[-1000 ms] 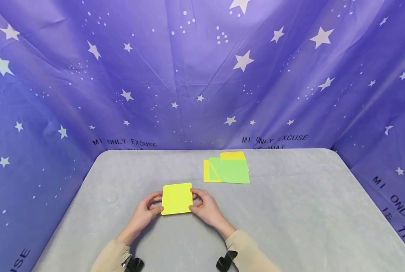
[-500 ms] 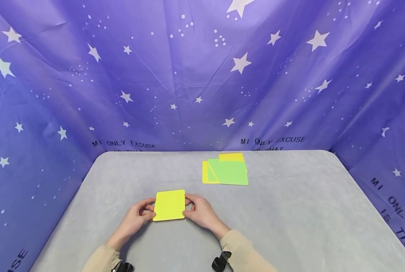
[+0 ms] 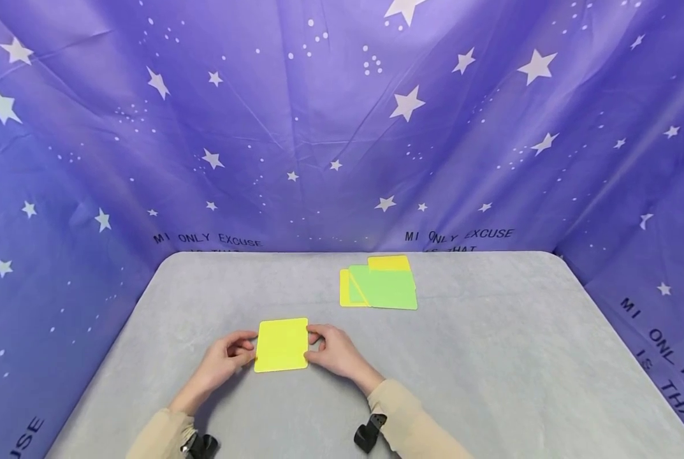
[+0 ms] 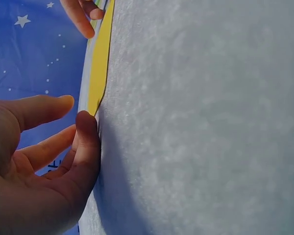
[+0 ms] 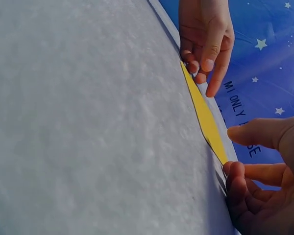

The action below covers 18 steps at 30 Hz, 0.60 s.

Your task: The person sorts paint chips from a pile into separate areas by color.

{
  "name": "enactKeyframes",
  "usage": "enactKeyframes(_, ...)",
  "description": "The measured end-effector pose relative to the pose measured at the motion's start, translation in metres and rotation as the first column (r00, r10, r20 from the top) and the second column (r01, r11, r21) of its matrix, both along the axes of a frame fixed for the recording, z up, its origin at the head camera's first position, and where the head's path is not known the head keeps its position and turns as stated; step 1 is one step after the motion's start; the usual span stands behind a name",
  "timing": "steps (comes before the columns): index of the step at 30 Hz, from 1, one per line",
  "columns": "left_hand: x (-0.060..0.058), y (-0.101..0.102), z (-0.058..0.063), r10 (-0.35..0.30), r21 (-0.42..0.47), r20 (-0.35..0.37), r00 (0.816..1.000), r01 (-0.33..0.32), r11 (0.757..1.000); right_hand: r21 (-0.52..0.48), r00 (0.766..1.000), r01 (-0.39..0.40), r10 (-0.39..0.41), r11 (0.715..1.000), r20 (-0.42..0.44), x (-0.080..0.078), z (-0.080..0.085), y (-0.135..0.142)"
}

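Observation:
A yellow square card with rounded corners lies on the grey table, left of centre and near the person. On its left, the left hand has bent fingers at the edge; in the left wrist view its thumb and finger stand apart, with one fingertip by the card's corner. At the opposite edge, the right hand touches the card with its fingertips. The right wrist view shows the card edge-on, a fingertip at its corner and the right thumb spread from the fingers.
Farther back lie overlapping cards, a green card on top with yellow cards showing behind and to its left. A purple star-printed cloth hangs around the table. Each wrist wears a black camera.
Both hands have carried the yellow card left and toward the person, and it now looks flat on the table. The left fingertips have drawn slightly away from its edge. The overlapping cards stay put.

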<state>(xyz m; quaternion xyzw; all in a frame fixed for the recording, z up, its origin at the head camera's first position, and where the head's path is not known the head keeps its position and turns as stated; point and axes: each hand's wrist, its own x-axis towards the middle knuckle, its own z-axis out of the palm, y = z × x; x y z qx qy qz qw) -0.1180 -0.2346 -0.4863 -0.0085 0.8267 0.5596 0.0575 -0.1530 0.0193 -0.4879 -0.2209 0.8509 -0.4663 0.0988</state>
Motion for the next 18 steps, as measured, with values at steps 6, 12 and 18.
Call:
enactKeyframes(6,-0.008,0.009,0.003,0.017,-0.02,-0.022,1.0,-0.018,1.0,-0.092,0.999,0.035,-0.032,0.995,0.034,-0.005,0.001,0.019)
enactKeyframes(12,-0.018,0.036,0.007,-0.008,0.039,-0.082,0.997,0.011,0.999,-0.122,0.994,0.103,-0.099,0.987,0.037,-0.013,0.003,0.048)
enactKeyframes(18,-0.034,0.076,0.009,-0.126,0.123,-0.121,0.985,0.141,0.982,-0.149,0.977,0.214,-0.21,0.965,0.04,-0.021,0.007,0.084)
